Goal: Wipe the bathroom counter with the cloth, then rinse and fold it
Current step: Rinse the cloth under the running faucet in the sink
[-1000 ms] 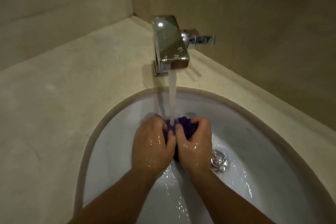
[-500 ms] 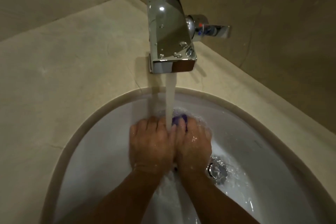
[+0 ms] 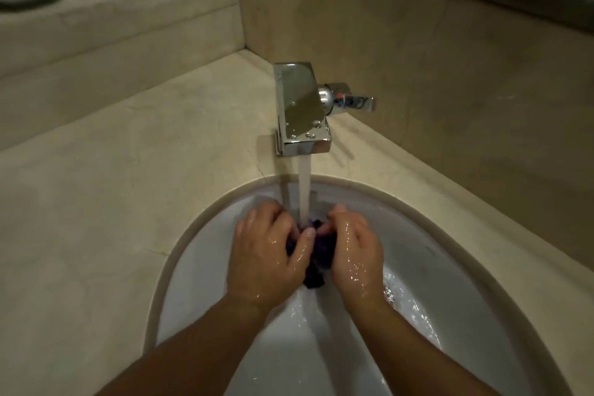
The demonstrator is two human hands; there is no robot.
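Observation:
A dark purple cloth [image 3: 318, 254] is bunched into a wet wad between both hands, low in the white sink [image 3: 450, 273]. My left hand [image 3: 266, 254] grips its left side with curled fingers. My right hand [image 3: 353, 251] grips its right side the same way. A stream of water [image 3: 304, 190] falls from the chrome tap [image 3: 300, 109] onto the top of the cloth. Most of the cloth is hidden by my fingers. Both hands glisten with water.
The beige stone counter [image 3: 122, 202] surrounds the sink, with a raised ledge [image 3: 96, 26] at the back left carrying dark round dishes. The tap's lever [image 3: 350, 101] sticks out to the right. A tiled wall rises right behind the tap.
My hands have parted slightly, so more of the purple cloth shows between them. The view has pulled back and tilted up, bringing the back ledge into sight. Water keeps running.

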